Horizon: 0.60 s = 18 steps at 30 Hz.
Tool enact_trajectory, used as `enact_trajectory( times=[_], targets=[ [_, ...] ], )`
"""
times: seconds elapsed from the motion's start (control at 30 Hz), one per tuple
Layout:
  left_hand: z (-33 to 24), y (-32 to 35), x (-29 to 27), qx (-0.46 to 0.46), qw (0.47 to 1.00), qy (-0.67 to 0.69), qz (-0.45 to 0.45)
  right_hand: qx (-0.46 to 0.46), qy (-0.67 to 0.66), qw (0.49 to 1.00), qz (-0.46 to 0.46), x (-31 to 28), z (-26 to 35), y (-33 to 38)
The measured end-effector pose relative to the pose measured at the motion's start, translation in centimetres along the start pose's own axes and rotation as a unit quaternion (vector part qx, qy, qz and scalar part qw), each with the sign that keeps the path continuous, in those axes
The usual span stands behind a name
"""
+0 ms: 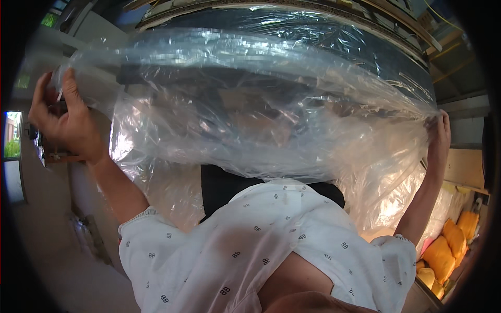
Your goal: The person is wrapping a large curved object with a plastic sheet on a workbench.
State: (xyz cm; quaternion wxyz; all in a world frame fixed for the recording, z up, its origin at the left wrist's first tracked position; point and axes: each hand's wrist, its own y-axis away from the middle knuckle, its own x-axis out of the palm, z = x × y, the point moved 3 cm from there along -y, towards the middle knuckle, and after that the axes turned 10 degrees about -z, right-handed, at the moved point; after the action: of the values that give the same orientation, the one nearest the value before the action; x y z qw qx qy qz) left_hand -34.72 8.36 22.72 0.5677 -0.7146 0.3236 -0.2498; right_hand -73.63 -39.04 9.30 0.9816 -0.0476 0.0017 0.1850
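Clearly, the large see-through plastic sheet point(271, 120) is opened out to a wide span, stretched between the two hands across the front of the body. The left hand point(73, 122) is up at the sheet's left end, its thumb and fingers half curled with a gap between them farther back; the plastic seems pinched near the tips, though blur and glare hide how tightly. The right hand point(440, 134) has bent fingers closed over the gathered right edge, where folds run together into the grip. Between them the upper edge is drawn fairly straight, while the rest sags in loose creases over the black clothing point(224, 185) at the person's lap and down toward the floor on both sides. Beyond the sheet lies a broad dark surface point(386, 65) with a shiny film on it, bordered by a long wooden edge point(313, 6) at the far side. Whether that film is part of the same plastic cannot be told. As far as shows, the spreading looks well along: both ends are in hand and the width is unfolded. What appears left undone is the smoothing, since the near portion is wrinkled, hanging and not laid flat.
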Motion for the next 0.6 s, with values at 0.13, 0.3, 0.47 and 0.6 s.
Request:
enact_trajectory(
  times=[0.13, 0.3, 0.47, 0.6],
  targets=[
    [-1.0, 8.8, 6.1, 0.295, 0.921, 0.083, 0.24, -0.013, 0.042, 0.999, -0.001, 2.7, 0.2, -2.0],
    [3.5, 18.0, 8.5, 0.119, 0.842, 0.047, 0.523, -0.051, 0.2, 0.978, 0.026, 2.2, -1.4, -4.8],
    [3.0, 17.2, 8.7, 0.089, 0.844, 0.072, 0.523, -0.103, 0.23, 0.967, 0.045, 1.8, -3.2, -8.8],
    [6.2, 16.2, 11.3, 0.022, 0.891, 0.052, 0.45, -0.042, 0.259, 0.964, 0.044, 2.9, -5.7, -10.0]
  ],
)
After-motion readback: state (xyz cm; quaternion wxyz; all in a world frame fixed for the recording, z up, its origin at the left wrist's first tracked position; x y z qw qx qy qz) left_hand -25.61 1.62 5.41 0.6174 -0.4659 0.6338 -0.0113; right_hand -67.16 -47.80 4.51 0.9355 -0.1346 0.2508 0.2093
